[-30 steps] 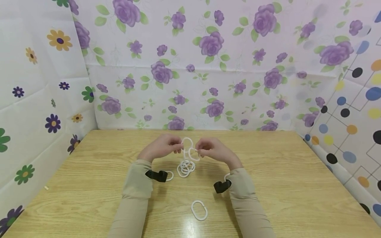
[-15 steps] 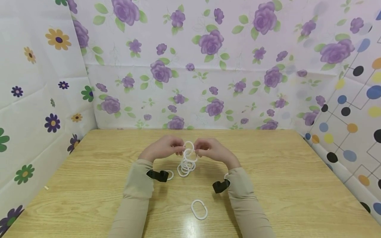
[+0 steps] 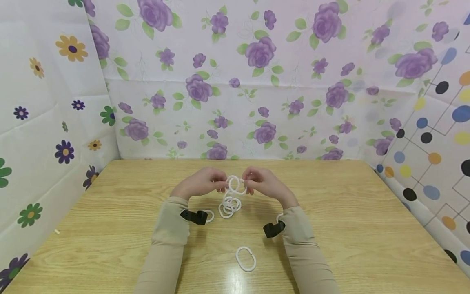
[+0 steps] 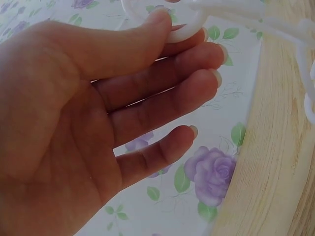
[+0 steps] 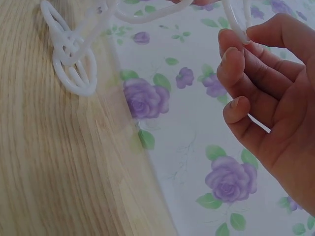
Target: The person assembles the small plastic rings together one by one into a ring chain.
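My left hand (image 3: 200, 182) pinches a white plastic link (image 4: 189, 32) between thumb and forefinger, its other fingers loosely bent. A second open-ended oval link (image 5: 235, 22) is pinched in my right hand (image 3: 267, 185). Held above the table, the two links overlap in the head view; whether they are hooked together I cannot tell. From the left-hand link a chain runs down to a small heap of joined white links (image 5: 74, 91) on the table. One loose link (image 3: 238, 259), with a gap in its side, lies nearer the front.
Two more white links lie on the wooden table (image 3: 349, 228), one link (image 3: 212, 215) partly behind the left wrist camera, another link (image 3: 278, 219) behind the right one. A tiny pale piece (image 3: 56, 232) sits by the left edge. Flowered sheets (image 3: 235, 106) stand behind the table.
My right hand first moved left, bringing its link against the left-hand one, then drew slightly back to the right and up. The left hand shifted only a little.
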A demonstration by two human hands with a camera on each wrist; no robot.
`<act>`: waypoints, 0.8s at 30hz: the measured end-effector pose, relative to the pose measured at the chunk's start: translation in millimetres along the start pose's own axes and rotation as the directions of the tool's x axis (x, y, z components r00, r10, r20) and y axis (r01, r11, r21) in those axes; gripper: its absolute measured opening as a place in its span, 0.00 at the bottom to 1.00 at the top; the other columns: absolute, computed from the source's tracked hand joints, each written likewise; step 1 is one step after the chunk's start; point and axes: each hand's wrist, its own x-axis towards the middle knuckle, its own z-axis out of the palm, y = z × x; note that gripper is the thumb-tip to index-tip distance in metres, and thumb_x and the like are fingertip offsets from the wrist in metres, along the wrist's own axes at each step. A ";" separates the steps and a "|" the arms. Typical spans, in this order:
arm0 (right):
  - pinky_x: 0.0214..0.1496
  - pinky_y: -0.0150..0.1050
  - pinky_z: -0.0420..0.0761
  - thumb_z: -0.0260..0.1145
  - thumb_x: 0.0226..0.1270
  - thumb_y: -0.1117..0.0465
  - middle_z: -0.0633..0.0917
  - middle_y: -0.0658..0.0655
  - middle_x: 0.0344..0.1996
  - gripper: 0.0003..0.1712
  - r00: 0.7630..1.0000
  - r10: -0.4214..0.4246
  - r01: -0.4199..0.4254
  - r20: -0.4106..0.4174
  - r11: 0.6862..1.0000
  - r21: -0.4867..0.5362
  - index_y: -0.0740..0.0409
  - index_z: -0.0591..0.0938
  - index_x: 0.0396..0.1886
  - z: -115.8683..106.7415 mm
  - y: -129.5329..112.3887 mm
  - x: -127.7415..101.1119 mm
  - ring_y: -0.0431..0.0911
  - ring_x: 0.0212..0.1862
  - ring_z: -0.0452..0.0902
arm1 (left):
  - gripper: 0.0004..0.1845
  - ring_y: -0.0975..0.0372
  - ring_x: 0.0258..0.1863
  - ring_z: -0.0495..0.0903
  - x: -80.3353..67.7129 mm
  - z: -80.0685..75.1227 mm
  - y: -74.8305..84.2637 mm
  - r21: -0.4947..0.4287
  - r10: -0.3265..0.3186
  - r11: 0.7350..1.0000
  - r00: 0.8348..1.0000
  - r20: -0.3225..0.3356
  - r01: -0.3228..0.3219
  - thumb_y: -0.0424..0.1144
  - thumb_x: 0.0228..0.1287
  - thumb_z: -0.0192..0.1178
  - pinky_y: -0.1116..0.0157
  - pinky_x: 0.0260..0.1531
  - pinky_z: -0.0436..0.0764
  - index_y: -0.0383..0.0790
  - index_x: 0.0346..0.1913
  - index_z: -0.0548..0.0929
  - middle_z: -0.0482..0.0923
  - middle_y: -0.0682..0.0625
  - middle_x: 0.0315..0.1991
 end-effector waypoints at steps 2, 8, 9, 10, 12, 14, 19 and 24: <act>0.36 0.35 0.76 0.58 0.69 0.68 0.83 0.60 0.23 0.02 1.000 -0.001 0.001 -0.007 1.000 0.006 0.62 0.77 0.38 -0.9 0.5 -0.6 0.44 0.25 0.77 | 0.11 0.52 0.34 0.80 -0.2 -0.2 0.4 -0.004 -0.007 1.000 1.000 0.005 0.007 0.40 0.71 0.56 0.67 0.33 0.74 0.38 0.33 0.83 0.83 0.41 0.31; 0.37 0.35 0.75 0.58 0.69 0.67 0.82 0.57 0.22 0.03 1.000 0.011 -0.011 -0.026 1.000 0.011 0.62 0.77 0.39 -3.7 1.3 -1.6 0.44 0.26 0.77 | 0.09 0.56 0.33 0.80 -0.1 -0.3 -0.9 -0.019 -0.015 1.000 1.000 0.012 0.016 0.38 0.71 0.56 0.66 0.34 0.75 0.39 0.35 0.83 0.82 0.42 0.32; 0.36 0.35 0.75 0.58 0.69 0.67 0.82 0.56 0.22 0.03 0.999 0.013 -0.013 -0.030 1.000 0.012 0.61 0.78 0.39 -4.0 1.0 -1.6 0.44 0.26 0.77 | 0.08 0.57 0.33 0.79 0.0 -0.3 -1.4 -0.024 -0.015 1.000 1.000 0.011 0.015 0.38 0.71 0.56 0.66 0.34 0.76 0.39 0.36 0.83 0.82 0.42 0.32; 0.36 0.36 0.75 0.57 0.69 0.67 0.81 0.56 0.22 0.04 0.999 0.014 -0.014 -0.037 1.000 0.014 0.61 0.78 0.39 -4.4 0.5 -1.6 0.44 0.26 0.77 | 0.07 0.59 0.32 0.79 0.2 -0.2 -1.9 -0.029 -0.013 0.999 1.000 0.011 0.013 0.37 0.70 0.56 0.66 0.35 0.76 0.39 0.37 0.83 0.82 0.42 0.33; 0.34 0.36 0.75 0.57 0.68 0.68 0.81 0.55 0.22 0.04 0.999 0.014 -0.013 -0.052 1.000 0.015 0.61 0.78 0.39 -4.7 0.0 -1.3 0.43 0.25 0.76 | 0.06 0.60 0.33 0.80 0.1 -0.3 -2.5 -0.037 -0.008 0.999 1.000 0.012 0.009 0.36 0.70 0.56 0.65 0.36 0.77 0.39 0.38 0.83 0.83 0.41 0.34; 0.33 0.36 0.74 0.57 0.68 0.69 0.81 0.54 0.22 0.05 0.998 0.016 -0.015 -0.065 1.000 0.016 0.62 0.79 0.39 -4.9 -0.7 -1.3 0.42 0.25 0.76 | 0.07 0.60 0.33 0.79 -0.2 -0.5 -3.2 -0.045 -0.007 0.999 1.000 0.015 0.008 0.35 0.70 0.56 0.65 0.36 0.77 0.38 0.39 0.83 0.83 0.41 0.35; 0.30 0.33 0.73 0.59 0.70 0.67 0.81 0.57 0.23 0.07 0.995 0.007 -0.005 -0.098 1.000 0.022 0.66 0.79 0.43 -5.5 -0.4 -1.5 0.41 0.26 0.75 | 0.06 0.61 0.32 0.79 -2.8 -0.9 -4.5 -0.058 -0.051 0.997 0.998 0.023 0.052 0.35 0.68 0.58 0.65 0.36 0.77 0.36 0.41 0.82 0.83 0.41 0.36; 0.33 0.33 0.75 0.59 0.71 0.65 0.81 0.60 0.25 0.08 0.991 -0.021 0.020 -0.130 1.000 -0.009 0.64 0.79 0.45 -5.7 2.5 -1.1 0.42 0.27 0.75 | 0.08 0.58 0.35 0.82 -4.2 -0.6 -6.0 -0.050 -0.145 0.988 0.989 0.030 0.146 0.35 0.71 0.53 0.62 0.39 0.79 0.38 0.46 0.81 0.84 0.41 0.39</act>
